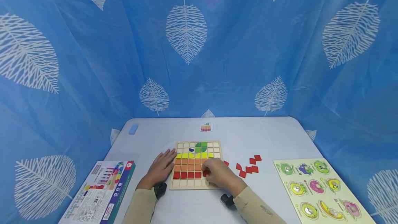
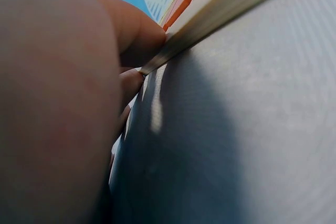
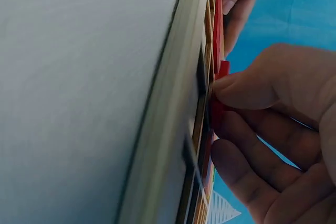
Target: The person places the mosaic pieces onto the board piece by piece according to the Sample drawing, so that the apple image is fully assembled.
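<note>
A wooden grid board (image 1: pixel 186 183) lies on the table with colored tiles set in its cells: green and blue at the top, then a yellow row, orange rows and a row of red tiles (image 1: pixel 187 175). My left hand (image 1: pixel 160 168) rests at the board's left edge, its fingers extended and touching the side. Over the right part of the red row, my right hand (image 1: pixel 220 173) pinches a red tile (image 3: pixel 216 113) between thumb and fingers. That tile stands tilted at the grid in the right wrist view. The hand hides some cells around it.
Loose red tiles (image 1: pixel 252 169) lie scattered right of the board. A small picture card (image 1: pixel 206 127) is behind it, and a blue block (image 1: pixel 133 129) sits at the back left. A printed box (image 1: pixel 104 189) stands left, a fruit puzzle board (image 1: pixel 314 182) right.
</note>
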{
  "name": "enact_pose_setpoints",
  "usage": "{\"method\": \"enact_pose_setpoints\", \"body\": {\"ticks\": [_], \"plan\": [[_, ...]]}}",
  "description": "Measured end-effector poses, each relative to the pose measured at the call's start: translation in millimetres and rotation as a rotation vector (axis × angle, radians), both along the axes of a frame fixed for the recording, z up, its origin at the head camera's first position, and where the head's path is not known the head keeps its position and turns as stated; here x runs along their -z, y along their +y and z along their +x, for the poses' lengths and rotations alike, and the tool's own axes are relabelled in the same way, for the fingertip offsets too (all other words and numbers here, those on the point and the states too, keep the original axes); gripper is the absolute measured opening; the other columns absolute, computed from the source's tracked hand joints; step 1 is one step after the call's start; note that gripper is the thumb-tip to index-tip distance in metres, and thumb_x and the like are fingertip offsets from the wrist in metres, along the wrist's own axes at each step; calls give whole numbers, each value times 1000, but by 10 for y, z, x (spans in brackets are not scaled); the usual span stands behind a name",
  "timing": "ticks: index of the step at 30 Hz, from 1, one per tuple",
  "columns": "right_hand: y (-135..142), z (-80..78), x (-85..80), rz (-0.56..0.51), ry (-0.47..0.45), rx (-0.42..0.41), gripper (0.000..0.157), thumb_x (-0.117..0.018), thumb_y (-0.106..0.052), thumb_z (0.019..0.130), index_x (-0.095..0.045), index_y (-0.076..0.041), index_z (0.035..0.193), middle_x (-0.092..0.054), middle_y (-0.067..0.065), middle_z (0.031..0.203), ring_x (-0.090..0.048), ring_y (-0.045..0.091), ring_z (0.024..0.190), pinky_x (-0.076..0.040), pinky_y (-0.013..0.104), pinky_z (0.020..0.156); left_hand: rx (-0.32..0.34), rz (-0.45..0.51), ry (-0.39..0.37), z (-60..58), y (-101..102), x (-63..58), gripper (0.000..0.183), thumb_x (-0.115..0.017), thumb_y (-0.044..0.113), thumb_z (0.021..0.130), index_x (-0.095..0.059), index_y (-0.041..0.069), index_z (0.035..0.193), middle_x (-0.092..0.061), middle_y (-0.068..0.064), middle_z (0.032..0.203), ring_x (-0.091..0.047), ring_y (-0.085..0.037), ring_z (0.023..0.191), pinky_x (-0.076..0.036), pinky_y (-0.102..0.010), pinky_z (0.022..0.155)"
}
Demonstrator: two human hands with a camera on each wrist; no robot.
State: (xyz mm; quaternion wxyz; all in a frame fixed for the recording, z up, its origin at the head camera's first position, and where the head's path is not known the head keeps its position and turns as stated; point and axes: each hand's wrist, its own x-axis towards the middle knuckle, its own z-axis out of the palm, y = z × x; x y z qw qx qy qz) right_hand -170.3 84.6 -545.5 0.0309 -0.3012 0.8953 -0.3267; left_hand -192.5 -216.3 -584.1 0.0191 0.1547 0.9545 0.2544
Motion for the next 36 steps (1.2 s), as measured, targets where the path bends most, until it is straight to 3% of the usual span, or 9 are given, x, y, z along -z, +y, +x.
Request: {"method": "enact_pose_setpoints", "body": {"ticks": [10,21,29,36], "plan": [[-22,4,-4,28,-12,7,18,-85,-2,87,-79,-18,92,-65,-16,85,-56,7,80,-56,22,76,2,-9,-4,-9,-5,-22,54,-56,25,110,-47,8,160,-37,-9,167,-22,-31,157,-12,-53,127],[34,24,-14,29,2,23,15,-84,-3,88,-80,-17,95,-66,-16,87,-56,7,81,-55,25,76,0,-1,-18,-2,-1,-31,54,-56,25,109,-47,8,160,-37,-9,167,-22,-32,157,-12,-53,127],[350,-62,-54,28,63,195,8,-82,-7,91,-79,-12,97,-71,-6,98,-65,15,94,-60,39,88,8,6,3,3,-4,-18,52,-56,22,109,-48,7,159,-38,-10,166,-24,-33,156,-13,-54,127],[817,-240,-85,136,-14,406,15,-80,0,89,-77,-9,101,-72,9,114,-64,33,115,-52,53,104,11,16,17,16,-3,-16,52,-57,23,109,-49,6,158,-39,-11,166,-25,-34,156,-14,-55,126]]}}
